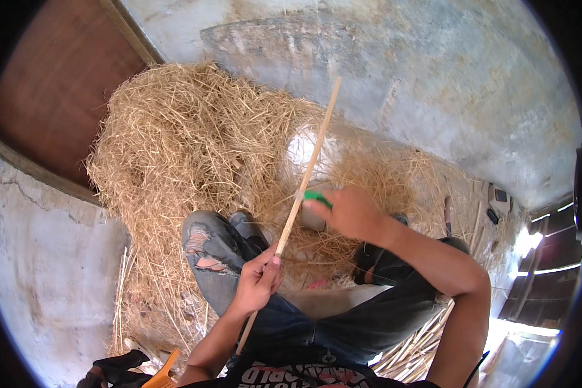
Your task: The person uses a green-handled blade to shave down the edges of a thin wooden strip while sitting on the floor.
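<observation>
My left hand [257,284] is closed around the lower part of a long, pale wooden stick [319,136]. The stick slants up and away from my lap, its far end in the air before the wall. In my right hand [355,213] is a small tool with a green handle [317,198], its front end against the stick about midway along. Its working edge is blurred, so its exact kind does not show. My fingers wrap the green part, partly hiding it.
A big heap of straw-like shavings [181,142] lies to the left, with a whitish object [302,152] beside it. A grey wall [394,64] stands behind. Thin sticks [407,349] lie by my right leg. Small dark items [493,215] lie far right, and an orange object [163,372] lies near left.
</observation>
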A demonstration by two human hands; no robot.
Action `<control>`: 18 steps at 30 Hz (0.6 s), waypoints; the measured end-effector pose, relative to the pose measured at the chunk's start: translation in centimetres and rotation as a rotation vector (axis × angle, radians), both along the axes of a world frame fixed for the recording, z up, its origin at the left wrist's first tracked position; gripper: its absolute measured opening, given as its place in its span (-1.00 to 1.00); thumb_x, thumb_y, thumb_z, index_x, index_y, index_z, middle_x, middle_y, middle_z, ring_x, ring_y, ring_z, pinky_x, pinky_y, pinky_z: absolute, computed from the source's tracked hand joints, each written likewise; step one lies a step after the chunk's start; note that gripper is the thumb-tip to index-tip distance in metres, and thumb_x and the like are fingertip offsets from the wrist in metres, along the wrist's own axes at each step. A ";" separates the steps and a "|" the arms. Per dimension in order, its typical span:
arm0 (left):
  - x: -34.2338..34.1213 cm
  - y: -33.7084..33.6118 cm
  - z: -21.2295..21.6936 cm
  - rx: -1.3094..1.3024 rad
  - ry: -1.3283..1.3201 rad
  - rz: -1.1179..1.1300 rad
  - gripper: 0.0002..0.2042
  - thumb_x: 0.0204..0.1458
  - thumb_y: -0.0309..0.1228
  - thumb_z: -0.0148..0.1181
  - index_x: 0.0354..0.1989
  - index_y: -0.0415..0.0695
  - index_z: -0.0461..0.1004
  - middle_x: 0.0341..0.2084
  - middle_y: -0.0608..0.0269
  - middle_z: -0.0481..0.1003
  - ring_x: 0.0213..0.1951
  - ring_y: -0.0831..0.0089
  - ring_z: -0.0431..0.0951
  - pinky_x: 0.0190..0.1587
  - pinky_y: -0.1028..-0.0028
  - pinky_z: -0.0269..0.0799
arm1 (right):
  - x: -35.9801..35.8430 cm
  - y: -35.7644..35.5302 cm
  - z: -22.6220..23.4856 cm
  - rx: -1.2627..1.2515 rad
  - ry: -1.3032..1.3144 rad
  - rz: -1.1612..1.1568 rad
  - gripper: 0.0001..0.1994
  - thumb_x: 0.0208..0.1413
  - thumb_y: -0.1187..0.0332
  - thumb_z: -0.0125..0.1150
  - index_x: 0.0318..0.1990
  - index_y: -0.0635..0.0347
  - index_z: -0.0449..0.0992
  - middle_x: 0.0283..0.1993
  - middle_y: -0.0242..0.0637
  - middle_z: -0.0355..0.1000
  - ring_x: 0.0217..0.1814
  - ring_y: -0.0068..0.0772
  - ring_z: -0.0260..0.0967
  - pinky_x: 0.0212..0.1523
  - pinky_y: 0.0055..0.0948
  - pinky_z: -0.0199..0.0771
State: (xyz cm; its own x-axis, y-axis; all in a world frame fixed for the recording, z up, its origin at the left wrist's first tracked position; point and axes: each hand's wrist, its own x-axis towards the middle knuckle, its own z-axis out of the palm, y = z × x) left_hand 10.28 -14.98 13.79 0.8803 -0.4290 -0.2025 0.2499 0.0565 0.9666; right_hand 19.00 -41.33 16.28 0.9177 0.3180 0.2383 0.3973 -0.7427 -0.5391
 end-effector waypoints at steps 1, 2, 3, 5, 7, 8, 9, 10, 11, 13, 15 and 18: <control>-0.2 0.3 0.1 0.047 -0.019 -0.004 -0.55 0.45 -0.34 -0.12 0.44 -0.24 0.19 -0.72 0.50 0.16 -0.70 0.71 0.14 -0.60 0.61 0.12 | 0.4 -0.4 0.1 -0.026 0.024 -0.013 -0.51 0.32 -0.07 0.07 -0.33 0.22 0.61 -0.56 -0.03 0.49 -0.50 0.12 0.49 -0.45 0.00 0.44; -0.4 0.6 0.2 0.094 -0.038 -0.007 -0.55 0.45 -0.34 -0.11 0.44 -0.24 0.20 -0.72 0.50 0.16 -0.69 0.72 0.14 -0.60 0.62 0.12 | 0.7 -0.8 0.1 -0.051 0.048 -0.026 -0.51 0.33 -0.07 0.06 -0.33 0.22 0.61 -0.55 -0.03 0.49 -0.49 0.11 0.49 -0.44 0.00 0.45; -0.6 0.8 0.3 0.142 -0.058 -0.009 -0.55 0.45 -0.33 -0.11 0.43 -0.24 0.21 -0.72 0.50 0.17 -0.69 0.72 0.15 -0.60 0.62 0.12 | 1.1 -1.1 0.2 -0.077 0.071 -0.038 -0.51 0.33 -0.06 0.05 -0.33 0.23 0.61 -0.54 -0.02 0.49 -0.48 0.10 0.50 -0.43 -0.01 0.45; -0.9 1.2 0.3 0.146 -0.028 -0.005 -0.55 0.45 -0.34 -0.11 0.43 -0.25 0.22 -0.71 0.50 0.17 -0.67 0.73 0.16 -0.59 0.62 0.12 | 2.4 -2.1 -0.6 -0.089 0.044 -0.105 -0.50 0.34 -0.07 0.04 -0.33 0.22 0.61 -0.55 -0.03 0.48 -0.48 0.08 0.49 -0.41 -0.03 0.45; -1.4 1.8 0.5 0.173 -0.015 -0.018 -0.56 0.44 -0.35 -0.10 0.42 -0.25 0.22 -0.70 0.51 0.17 -0.66 0.74 0.16 -0.58 0.62 0.11 | 4.2 -3.5 -1.0 -0.079 0.073 -0.202 -0.50 0.35 -0.07 0.03 -0.32 0.22 0.61 -0.53 0.00 0.47 -0.47 0.11 0.46 -0.39 -0.02 0.42; -1.9 2.2 0.8 0.191 -0.020 -0.033 -0.56 0.44 -0.36 -0.10 0.42 -0.25 0.22 -0.70 0.52 0.17 -0.66 0.75 0.16 -0.58 0.63 0.11 | 5.2 -4.6 -0.9 -0.067 0.113 -0.265 -0.50 0.36 -0.07 0.03 -0.30 0.23 0.60 -0.51 0.03 0.47 -0.46 0.14 0.44 -0.38 0.00 0.40; -2.4 2.6 1.1 0.211 -0.024 -0.047 -0.56 0.44 -0.36 -0.10 0.42 -0.26 0.22 -0.70 0.52 0.17 -0.65 0.75 0.16 -0.57 0.63 0.11 | 6.1 -5.7 -0.8 -0.055 0.154 -0.327 -0.50 0.36 -0.07 0.03 -0.29 0.24 0.60 -0.49 0.07 0.46 -0.45 0.17 0.42 -0.38 0.01 0.38; -2.8 3.1 1.2 0.198 -0.001 -0.071 -0.56 0.44 -0.37 -0.09 0.43 -0.26 0.22 -0.69 0.52 0.17 -0.65 0.75 0.16 -0.57 0.63 0.10 | 6.7 -6.9 -0.6 -0.027 0.054 -0.353 -0.48 0.37 -0.07 0.02 -0.33 0.27 0.58 -0.50 0.08 0.45 -0.45 0.18 0.42 -0.37 0.01 0.37; -3.3 3.7 1.4 0.190 0.023 -0.091 -0.56 0.43 -0.38 -0.08 0.43 -0.26 0.22 -0.69 0.53 0.16 -0.65 0.75 0.15 -0.57 0.63 0.10 | 7.3 -8.1 -0.5 0.004 -0.046 -0.373 -0.45 0.38 -0.08 0.01 -0.36 0.30 0.56 -0.50 0.10 0.45 -0.45 0.19 0.41 -0.37 0.02 0.36; -4.0 4.7 1.6 0.197 0.038 -0.109 -0.56 0.42 -0.39 -0.06 0.42 -0.26 0.23 -0.68 0.53 0.18 -0.63 0.75 0.16 -0.56 0.63 0.11 | 8.7 -9.8 -0.3 -0.065 0.042 -0.473 -0.37 0.39 -0.14 -0.07 -0.40 0.34 0.55 -0.45 0.11 0.47 -0.40 0.13 0.44 -0.28 0.00 0.42; -4.8 5.6 1.7 0.231 0.022 -0.108 -0.57 0.41 -0.40 -0.03 0.40 -0.25 0.27 -0.66 0.52 0.21 -0.61 0.74 0.18 -0.55 0.63 0.14 | 10.2 -11.8 -1.2 -0.056 0.083 -0.583 -0.30 0.39 -0.18 -0.13 -0.42 0.39 0.54 -0.42 0.16 0.48 -0.37 0.13 0.46 -0.22 0.01 0.44; -6.0 8.1 0.8 0.309 -0.271 -0.177 -0.58 0.39 -0.42 0.00 0.38 -0.22 0.32 -0.67 0.49 0.27 -0.63 0.73 0.21 -0.56 0.60 0.16 | 12.8 -20.8 -2.9 0.035 0.004 -0.850 -0.23 0.39 -0.21 -0.15 -0.49 0.47 0.50 -0.51 0.16 0.44 -0.41 0.12 0.44 -0.21 0.03 0.45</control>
State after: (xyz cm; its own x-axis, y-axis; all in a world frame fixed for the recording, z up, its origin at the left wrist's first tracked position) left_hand 4.23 -6.92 14.58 0.8376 -0.5336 -0.1169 -0.0354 -0.2666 0.9632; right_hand 31.81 -62.11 13.35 0.8424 -0.4869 0.2311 -0.2900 -0.7709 -0.5672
